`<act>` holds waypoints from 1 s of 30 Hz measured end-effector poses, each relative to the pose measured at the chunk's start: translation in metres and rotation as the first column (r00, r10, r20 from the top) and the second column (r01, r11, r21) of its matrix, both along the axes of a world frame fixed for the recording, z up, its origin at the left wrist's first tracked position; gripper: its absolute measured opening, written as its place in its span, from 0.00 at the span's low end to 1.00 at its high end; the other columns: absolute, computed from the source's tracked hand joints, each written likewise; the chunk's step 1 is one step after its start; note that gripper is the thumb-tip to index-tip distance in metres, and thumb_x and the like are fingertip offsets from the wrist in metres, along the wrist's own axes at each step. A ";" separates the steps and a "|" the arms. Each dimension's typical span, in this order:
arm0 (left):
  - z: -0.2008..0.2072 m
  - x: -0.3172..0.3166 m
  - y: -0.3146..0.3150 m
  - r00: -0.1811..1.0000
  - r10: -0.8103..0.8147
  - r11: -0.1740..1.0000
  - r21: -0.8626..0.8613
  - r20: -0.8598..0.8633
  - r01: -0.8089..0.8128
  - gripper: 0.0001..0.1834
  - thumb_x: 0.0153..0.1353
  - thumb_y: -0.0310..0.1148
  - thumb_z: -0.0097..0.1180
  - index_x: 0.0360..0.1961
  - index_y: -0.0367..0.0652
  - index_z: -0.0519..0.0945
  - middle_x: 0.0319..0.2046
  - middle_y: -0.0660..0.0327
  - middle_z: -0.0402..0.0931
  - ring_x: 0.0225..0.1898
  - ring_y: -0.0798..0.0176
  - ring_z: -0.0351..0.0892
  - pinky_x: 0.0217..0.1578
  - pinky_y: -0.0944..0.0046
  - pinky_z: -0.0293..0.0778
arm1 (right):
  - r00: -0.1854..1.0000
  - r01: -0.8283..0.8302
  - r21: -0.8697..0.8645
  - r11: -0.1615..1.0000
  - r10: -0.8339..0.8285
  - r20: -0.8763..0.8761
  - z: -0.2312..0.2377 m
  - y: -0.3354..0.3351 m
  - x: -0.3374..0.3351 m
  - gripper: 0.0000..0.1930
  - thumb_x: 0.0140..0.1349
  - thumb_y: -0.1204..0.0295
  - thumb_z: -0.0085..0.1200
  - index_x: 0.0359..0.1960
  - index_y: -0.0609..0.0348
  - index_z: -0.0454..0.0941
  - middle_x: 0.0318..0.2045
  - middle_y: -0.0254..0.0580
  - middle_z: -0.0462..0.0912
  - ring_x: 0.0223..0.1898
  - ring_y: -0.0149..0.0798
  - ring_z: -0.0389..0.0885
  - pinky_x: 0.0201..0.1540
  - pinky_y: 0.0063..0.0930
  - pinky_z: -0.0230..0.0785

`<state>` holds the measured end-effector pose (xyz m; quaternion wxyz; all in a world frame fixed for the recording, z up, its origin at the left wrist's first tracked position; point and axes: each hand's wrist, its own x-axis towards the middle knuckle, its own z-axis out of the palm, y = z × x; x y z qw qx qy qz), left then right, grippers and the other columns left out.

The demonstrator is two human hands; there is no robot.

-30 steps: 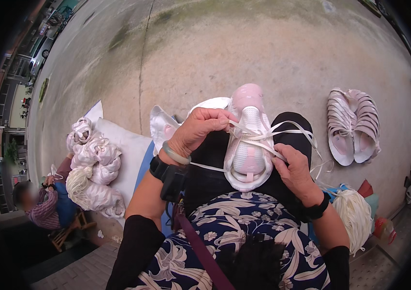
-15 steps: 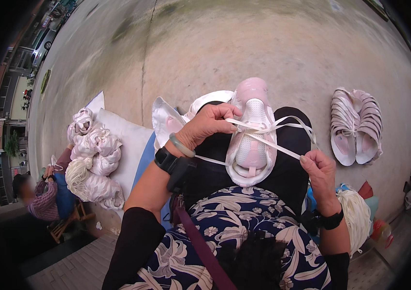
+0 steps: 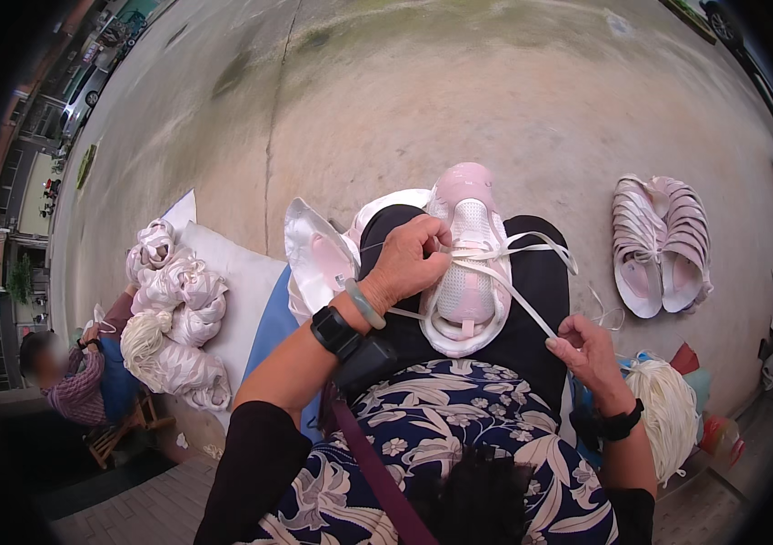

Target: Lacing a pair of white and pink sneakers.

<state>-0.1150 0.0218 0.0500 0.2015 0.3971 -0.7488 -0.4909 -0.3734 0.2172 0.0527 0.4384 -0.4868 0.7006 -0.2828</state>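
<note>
A pink and white sneaker (image 3: 468, 222) lies across my lap, its toe pointing away and its heel opening towards me. White shoelace (image 3: 527, 304) crosses over its tongue, and a loose loop trails to the right over my knee. My left hand (image 3: 413, 259) is closed at the left edge of the lacing, thumb and fingers pinched on the lace; the fingertips are partly hidden. At the lower right, my right hand (image 3: 586, 356) pinches a lace strand stretched taut from the shoe. Beside my left wrist lies another pink and white shoe piece (image 3: 321, 259).
Several bundled pink and white shoe parts (image 3: 182, 286) lie on a white sheet (image 3: 250, 268) at left. Two stacks of shoe parts (image 3: 663, 245) rest on the concrete at right. A hank of white laces (image 3: 654, 409) is by my right wrist. Another person (image 3: 82, 381) sits far left.
My left hand has turned and closed in against the lacing, where it earlier held a strand out above the shoe. My right hand still holds its strand taut, slightly lower. The view has shifted a little.
</note>
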 end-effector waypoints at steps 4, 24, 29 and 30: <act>0.006 -0.017 0.014 0.999 -0.006 0.974 -0.225 -0.045 -0.004 0.03 0.49 0.24 0.56 0.26 0.38 0.76 0.21 0.63 0.69 0.23 0.71 0.69 0.24 0.71 0.64 | 0.939 -0.164 -0.513 0.843 -0.027 -0.344 0.011 -0.057 0.045 0.24 0.46 0.62 0.64 0.40 0.63 0.69 0.35 0.48 0.74 0.37 0.46 0.75 0.38 0.34 0.68; -0.004 -0.045 0.042 0.945 0.049 0.862 -0.491 0.322 0.123 0.07 0.49 0.36 0.56 0.25 0.44 0.80 0.23 0.56 0.77 0.27 0.51 0.78 0.28 0.57 0.73 | 0.970 -0.155 -0.560 0.814 0.018 -0.243 -0.033 -0.077 0.066 0.19 0.48 0.75 0.50 0.44 0.69 0.71 0.35 0.56 0.78 0.38 0.53 0.77 0.42 0.41 0.70; -0.009 -0.046 0.043 0.938 0.059 0.803 -0.575 0.342 0.159 0.09 0.50 0.38 0.57 0.25 0.44 0.79 0.23 0.55 0.76 0.25 0.52 0.78 0.26 0.57 0.73 | 0.992 -0.115 -0.448 0.887 0.076 -0.105 -0.021 -0.080 0.064 0.17 0.49 0.76 0.50 0.43 0.66 0.74 0.36 0.56 0.79 0.39 0.55 0.78 0.44 0.41 0.70; -0.009 -0.046 0.043 0.937 0.061 0.801 -0.578 0.343 0.159 0.09 0.50 0.38 0.57 0.25 0.44 0.79 0.23 0.55 0.76 0.25 0.52 0.78 0.26 0.57 0.73 | 0.993 -0.115 -0.369 0.922 0.102 -0.054 -0.019 -0.080 0.064 0.18 0.49 0.76 0.50 0.44 0.64 0.74 0.37 0.56 0.79 0.39 0.55 0.78 0.44 0.40 0.71</act>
